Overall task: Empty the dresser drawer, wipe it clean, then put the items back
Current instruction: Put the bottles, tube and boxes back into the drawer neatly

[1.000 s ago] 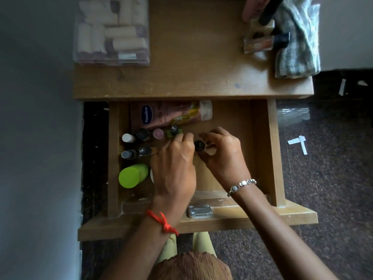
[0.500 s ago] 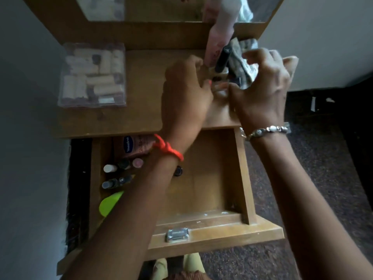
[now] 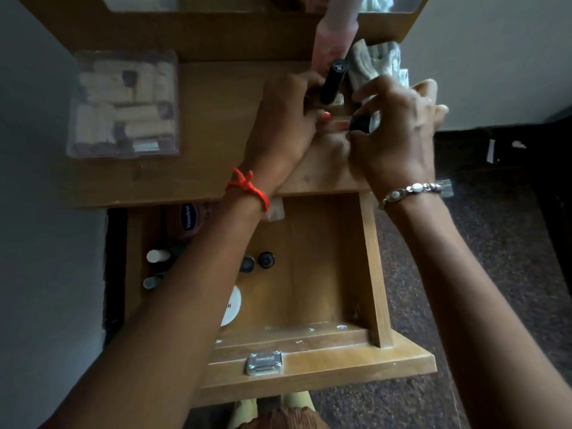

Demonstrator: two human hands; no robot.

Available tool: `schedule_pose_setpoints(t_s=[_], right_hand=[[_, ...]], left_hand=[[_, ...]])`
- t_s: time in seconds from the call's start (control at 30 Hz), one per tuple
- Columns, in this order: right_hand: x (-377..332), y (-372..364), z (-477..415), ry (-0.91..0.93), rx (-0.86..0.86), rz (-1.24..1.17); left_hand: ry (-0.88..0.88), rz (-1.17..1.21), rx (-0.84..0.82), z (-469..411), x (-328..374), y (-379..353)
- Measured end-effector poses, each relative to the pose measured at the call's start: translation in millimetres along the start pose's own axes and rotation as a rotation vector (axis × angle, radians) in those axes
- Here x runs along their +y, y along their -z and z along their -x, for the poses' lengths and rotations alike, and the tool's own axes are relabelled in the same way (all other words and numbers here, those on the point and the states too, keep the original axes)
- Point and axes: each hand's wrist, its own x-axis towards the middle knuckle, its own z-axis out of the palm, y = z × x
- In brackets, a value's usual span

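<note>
Fingers (image 3: pixel 359 136) pinch slim glossy black-capped tube (image 3: pixel 349 123).

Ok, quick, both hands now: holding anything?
Left hand: curled around the black tube, grip not clearly visible.
Right hand: closed on a black-capped bottle.

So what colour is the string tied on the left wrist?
Red-orange string, knotted around the left wrist, shown in the head view.

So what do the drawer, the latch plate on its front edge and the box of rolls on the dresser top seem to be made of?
The drawer looks like light wood or wood-grain board, matt, with visible grain. The latch plate looks like bright metal: silvery, shiny, with screw heads at the corners. The box seems to be clear glossy plastic, since the pale rolls show through its walls.
</note>
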Motion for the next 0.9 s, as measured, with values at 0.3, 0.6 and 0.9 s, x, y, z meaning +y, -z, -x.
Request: schedule_pose_setpoints(t_s=[0.3, 0.6, 0.9], right_hand=[[-11.1, 16.4, 61.7, 0.128, -0.177, -0.523], [-1.2, -38.4, 106.6, 0.093, -0.296, -0.477], [11.6, -85.7, 115.6, 0.099, -0.276, -0.424]], left_hand=[[0.003, -0.110, -0.122, 76.1, -7.7, 54.1], [-0.017, -0.212, -0.257, 122.7, -54.4, 44.4], [0.040, -0.455, -0.167, 117.4, -50.1, 30.9]])
